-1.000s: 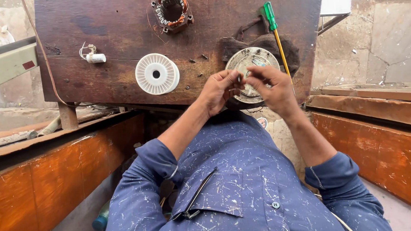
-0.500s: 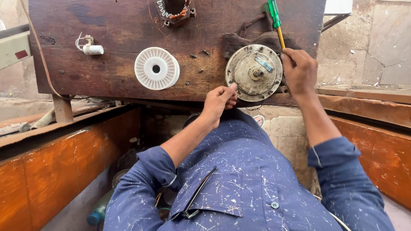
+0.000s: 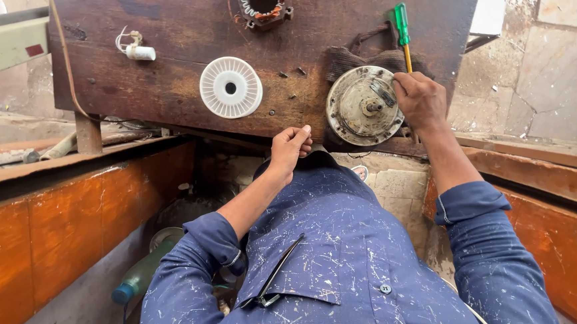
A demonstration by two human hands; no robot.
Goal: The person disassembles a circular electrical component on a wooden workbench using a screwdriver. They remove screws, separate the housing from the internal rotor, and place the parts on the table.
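A round grey metal motor cover [image 3: 360, 107] with a centre shaft lies on the dark wooden bench top [image 3: 177, 89], partly on a brown rag [image 3: 349, 58]. My right hand [image 3: 423, 100] rests against the cover's right rim. Its fingers are curled around the yellow shaft of a green-handled screwdriver [image 3: 401, 25] that points away from me. My left hand [image 3: 291, 147] hovers at the bench's near edge, left of the cover. Thumb and fingers are pinched together, and I cannot see anything between them.
A white ribbed plastic fan disc [image 3: 230, 87] lies left of the cover. A copper-wound stator [image 3: 264, 0] sits at the far edge, and a small white part with wires [image 3: 136, 51] lies far left. Orange wooden panels [image 3: 72, 228] flank my body; a green bottle [image 3: 139, 278] lies below.
My left hand has drawn back from the cover to the bench's near edge. My right hand slid from the cover's face to its right rim and closed on the screwdriver shaft.
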